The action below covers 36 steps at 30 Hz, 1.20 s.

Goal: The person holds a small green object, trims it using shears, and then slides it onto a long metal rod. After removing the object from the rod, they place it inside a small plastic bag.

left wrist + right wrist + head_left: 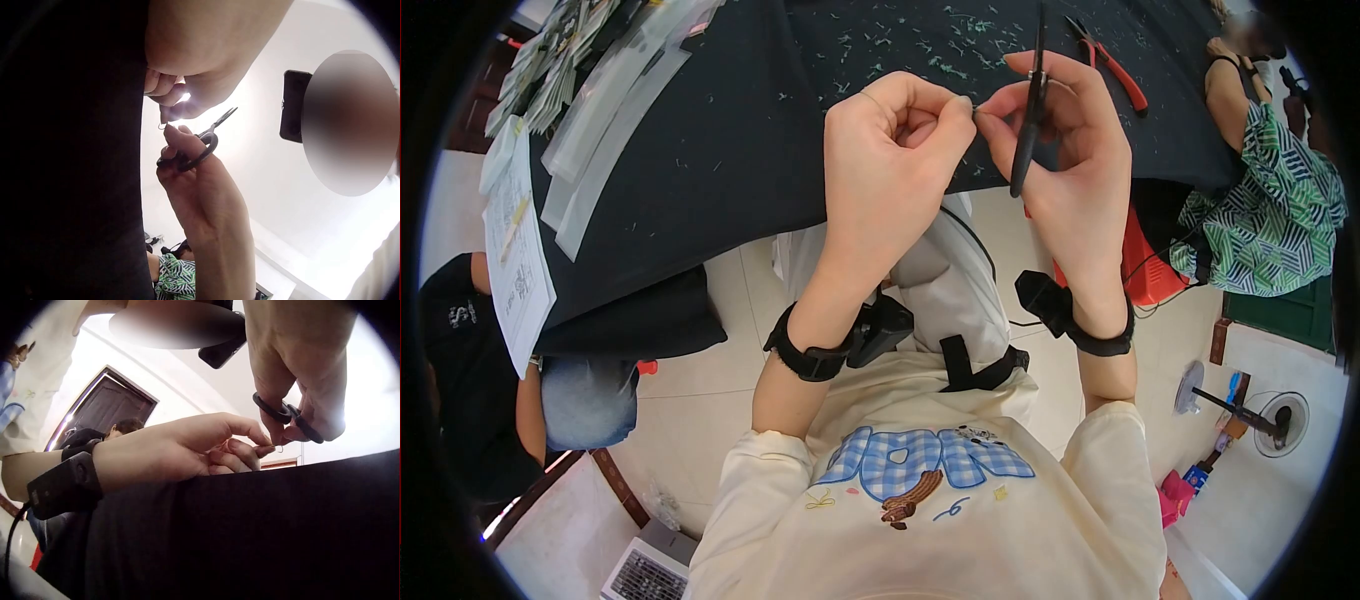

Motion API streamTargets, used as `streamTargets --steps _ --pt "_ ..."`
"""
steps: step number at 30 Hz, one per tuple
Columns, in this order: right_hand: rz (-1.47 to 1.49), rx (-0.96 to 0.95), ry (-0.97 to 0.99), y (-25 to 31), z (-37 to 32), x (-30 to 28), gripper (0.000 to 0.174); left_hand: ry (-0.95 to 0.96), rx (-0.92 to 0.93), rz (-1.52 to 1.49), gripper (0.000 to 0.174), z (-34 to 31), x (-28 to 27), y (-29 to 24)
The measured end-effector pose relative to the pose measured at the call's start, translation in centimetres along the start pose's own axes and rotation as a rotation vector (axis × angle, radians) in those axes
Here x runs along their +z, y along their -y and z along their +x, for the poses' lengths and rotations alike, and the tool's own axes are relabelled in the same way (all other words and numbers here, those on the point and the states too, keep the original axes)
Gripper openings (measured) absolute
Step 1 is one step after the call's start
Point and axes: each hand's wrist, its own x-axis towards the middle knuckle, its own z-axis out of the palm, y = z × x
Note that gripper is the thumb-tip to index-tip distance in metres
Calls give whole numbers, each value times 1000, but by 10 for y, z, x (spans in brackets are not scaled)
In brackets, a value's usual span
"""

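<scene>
Pinched between the left hand's (885, 165) thumb and forefinger, a thin curved strand (280, 450) sits at the meeting fingertips, over the near edge of the black cloth (750, 150). Right hand (1085, 165) fingertips close in at its other side, with the scissors (1024, 150) hooked on the fingers, blades pointing away. Working it well likely calls for a light, steady pinch and blades kept clear. Both wrists look raised, fingers curled inward.
</scene>
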Motion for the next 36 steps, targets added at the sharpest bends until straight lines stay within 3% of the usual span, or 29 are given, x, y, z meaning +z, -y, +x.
streamTargets --steps 22,24,34,36 --pt "-61 37 68 -1 -4 -3 39 7 12 24 10 0 0 2" --pt "-74 -37 16 -6 -4 -2 40 4 15 22 10 0 1 2" --pt "-37 -52 -42 -5 -5 -4 39 -3 4 32 11 -1 1 0" --pt "-81 35 40 -1 -6 -6 42 -2 9 21 10 0 1 1"
